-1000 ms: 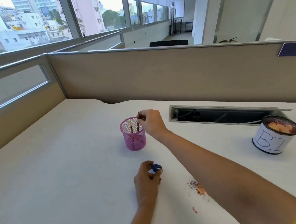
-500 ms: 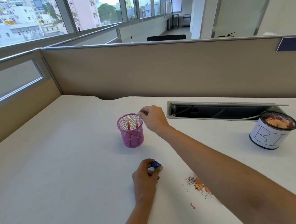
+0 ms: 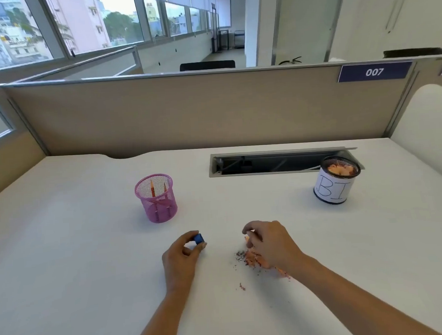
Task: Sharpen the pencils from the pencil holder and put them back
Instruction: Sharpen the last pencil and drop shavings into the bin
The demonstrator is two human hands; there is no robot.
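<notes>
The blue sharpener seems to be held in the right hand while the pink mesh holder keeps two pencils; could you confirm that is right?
Not quite: the head view shows the blue sharpener pinched in the fingers of the left hand, not the right. The right hand is over the shavings. The pink mesh holder does keep two pencils.

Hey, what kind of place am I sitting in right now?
Most likely an open-plan office cubicle: a white desk walled by tan partitions, a numbered tag reading 007, and a cable tray set into the desk.

pink mesh holder [image 3: 156, 200], blue sharpener [image 3: 199, 238], white desk [image 3: 64, 254]
</notes>
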